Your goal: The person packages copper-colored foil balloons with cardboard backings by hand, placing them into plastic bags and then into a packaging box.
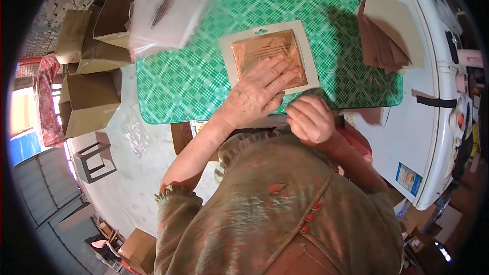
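A copper-coloured packet (252,48) with small dark print lies on a cream backing card (301,40) that has a hang hole at its far edge. Both rest near the front edge of the table. My left hand (257,91) lies on the packet's near part, fingers stretched out and flat. Just right of it, at the table's edge, my right hand (311,119) is closed with its fingers curled together. Whatever those fingers may hold is hidden.
Clear plastic bags (170,15), blurred, lie at the table's left side. Brown and cream cards (389,35) are stacked at the right. Green checked cloth (178,84) covers the table. Open cardboard boxes (94,94) stand left, and a white appliance (423,122) stands right.
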`<act>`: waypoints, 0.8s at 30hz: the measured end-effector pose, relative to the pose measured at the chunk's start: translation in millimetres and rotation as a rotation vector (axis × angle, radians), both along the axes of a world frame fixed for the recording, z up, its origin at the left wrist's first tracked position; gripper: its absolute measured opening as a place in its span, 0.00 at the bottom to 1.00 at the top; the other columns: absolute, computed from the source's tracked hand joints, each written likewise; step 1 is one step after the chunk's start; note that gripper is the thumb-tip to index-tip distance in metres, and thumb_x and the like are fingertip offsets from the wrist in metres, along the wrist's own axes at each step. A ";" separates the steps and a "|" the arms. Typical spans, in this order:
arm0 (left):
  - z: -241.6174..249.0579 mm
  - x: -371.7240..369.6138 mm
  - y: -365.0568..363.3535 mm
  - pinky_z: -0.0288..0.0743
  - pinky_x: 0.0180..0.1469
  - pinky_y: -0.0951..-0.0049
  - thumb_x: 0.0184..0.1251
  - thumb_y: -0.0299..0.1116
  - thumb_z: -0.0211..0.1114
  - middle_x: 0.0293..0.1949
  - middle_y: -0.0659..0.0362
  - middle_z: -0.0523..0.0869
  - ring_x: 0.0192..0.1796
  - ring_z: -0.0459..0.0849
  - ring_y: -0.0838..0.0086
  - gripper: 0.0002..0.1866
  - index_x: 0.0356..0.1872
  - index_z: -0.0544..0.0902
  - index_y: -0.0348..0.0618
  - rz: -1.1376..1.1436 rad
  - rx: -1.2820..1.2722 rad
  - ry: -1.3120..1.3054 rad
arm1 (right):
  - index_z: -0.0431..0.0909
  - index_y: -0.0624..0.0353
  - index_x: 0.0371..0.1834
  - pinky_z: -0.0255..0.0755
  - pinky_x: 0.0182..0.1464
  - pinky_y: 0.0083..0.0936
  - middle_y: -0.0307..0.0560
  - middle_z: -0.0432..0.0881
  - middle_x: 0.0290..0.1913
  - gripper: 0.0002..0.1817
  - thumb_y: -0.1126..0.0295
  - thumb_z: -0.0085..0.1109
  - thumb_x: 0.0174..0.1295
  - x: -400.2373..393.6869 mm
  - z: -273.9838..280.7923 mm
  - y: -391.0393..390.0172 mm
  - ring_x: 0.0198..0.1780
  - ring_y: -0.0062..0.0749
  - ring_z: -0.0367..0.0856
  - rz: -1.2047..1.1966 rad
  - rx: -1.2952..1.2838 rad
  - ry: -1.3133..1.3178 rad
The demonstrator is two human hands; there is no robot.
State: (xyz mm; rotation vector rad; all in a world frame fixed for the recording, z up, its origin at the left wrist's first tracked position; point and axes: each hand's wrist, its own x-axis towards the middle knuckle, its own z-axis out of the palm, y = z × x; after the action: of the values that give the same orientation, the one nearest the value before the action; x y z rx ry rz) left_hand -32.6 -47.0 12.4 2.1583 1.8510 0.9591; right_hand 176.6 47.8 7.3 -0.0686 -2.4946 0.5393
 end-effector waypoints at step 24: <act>7.8 -0.5 1.4 0.77 0.71 0.55 0.62 0.32 0.74 0.70 0.48 0.78 0.72 0.77 0.50 0.30 0.68 0.80 0.44 0.055 -0.039 0.038 | 0.89 0.57 0.51 0.71 0.63 0.36 0.40 0.85 0.55 0.15 0.70 0.60 0.63 -1.3 -61.1 -22.2 0.60 0.34 0.80 -0.225 0.161 0.147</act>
State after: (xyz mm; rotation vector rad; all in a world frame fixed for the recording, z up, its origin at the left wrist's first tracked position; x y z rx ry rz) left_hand -33.1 -45.7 20.2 2.1275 1.9396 0.8910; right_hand 175.3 25.5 -53.8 -0.2351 -2.3392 0.2410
